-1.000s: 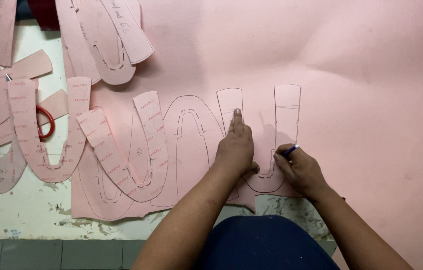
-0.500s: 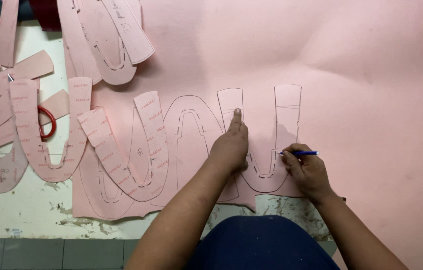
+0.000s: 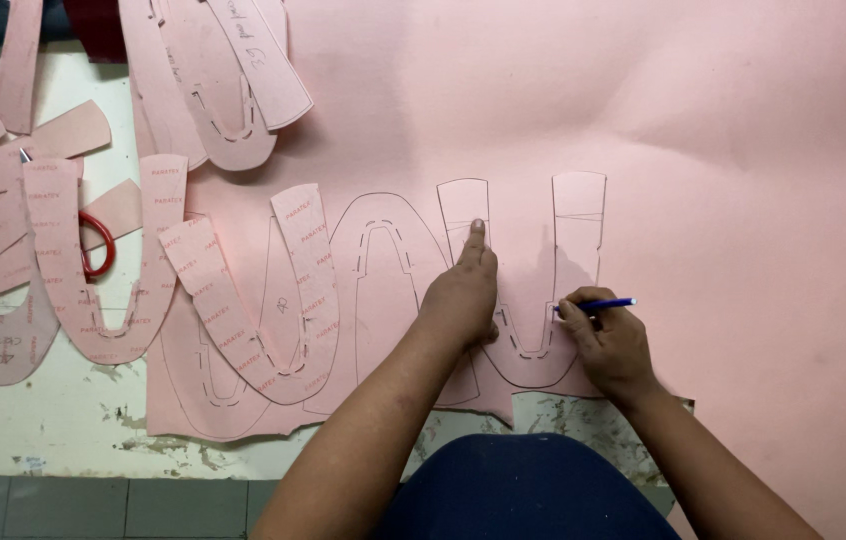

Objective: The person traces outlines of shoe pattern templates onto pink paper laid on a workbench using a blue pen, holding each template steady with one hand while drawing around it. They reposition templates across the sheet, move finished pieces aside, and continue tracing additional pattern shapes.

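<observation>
Pink sheet (image 3: 723, 150); blue pen (image 3: 605, 303); red scissors (image 3: 93, 255); pink U-shaped template (image 3: 528, 300).

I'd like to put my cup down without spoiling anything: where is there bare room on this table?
The large pink paper sheet is bare above and right of the U-shaped pink template, which the left hand presses and the right hand traces with a blue pen. The left side is crowded with loose pink pattern pieces and red-handled scissors.

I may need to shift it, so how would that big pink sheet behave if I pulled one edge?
The pink sheet looks thin and wavy, so probably floppy and light. The left hand pinning the U-shaped template suggests pieces slide easily. The ragged front edge hints it could tear.
</observation>
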Action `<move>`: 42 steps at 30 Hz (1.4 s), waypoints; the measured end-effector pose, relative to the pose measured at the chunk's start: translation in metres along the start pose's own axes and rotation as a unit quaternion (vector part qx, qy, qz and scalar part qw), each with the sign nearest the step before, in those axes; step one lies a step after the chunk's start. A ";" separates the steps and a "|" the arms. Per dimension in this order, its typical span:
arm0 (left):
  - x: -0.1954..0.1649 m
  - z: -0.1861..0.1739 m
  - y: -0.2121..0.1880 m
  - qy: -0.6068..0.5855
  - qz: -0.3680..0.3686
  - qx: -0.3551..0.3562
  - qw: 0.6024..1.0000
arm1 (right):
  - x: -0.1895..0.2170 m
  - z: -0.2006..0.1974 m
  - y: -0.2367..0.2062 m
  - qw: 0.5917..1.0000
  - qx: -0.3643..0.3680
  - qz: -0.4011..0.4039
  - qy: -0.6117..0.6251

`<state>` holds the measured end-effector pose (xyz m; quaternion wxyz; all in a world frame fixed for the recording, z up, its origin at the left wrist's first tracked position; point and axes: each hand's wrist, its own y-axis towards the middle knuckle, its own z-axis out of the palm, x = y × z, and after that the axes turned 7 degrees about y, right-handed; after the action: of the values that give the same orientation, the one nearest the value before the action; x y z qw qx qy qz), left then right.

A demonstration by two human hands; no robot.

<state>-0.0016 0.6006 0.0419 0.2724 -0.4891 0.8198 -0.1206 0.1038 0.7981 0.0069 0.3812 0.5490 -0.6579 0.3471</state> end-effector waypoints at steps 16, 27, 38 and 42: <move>0.007 0.008 0.003 -0.005 -0.002 -0.009 1.000 | 0.007 0.043 0.003 0.995 0.077 -0.008 0.065; 0.011 0.032 -0.018 -0.016 0.053 -0.115 0.992 | -0.005 0.016 -0.011 0.978 0.033 0.056 0.199; 0.002 0.131 -0.061 0.104 0.195 -0.180 0.958 | -0.038 -0.024 -0.060 0.931 -0.082 0.180 0.307; 0.026 0.133 -0.084 0.127 0.141 -0.226 0.956 | -0.024 -0.029 -0.052 0.941 -0.078 0.207 0.258</move>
<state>0.1254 0.5461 -0.0372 0.0630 -0.3984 0.9139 0.0460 0.1613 0.8261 0.0012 0.4990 0.2610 -0.6612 0.4957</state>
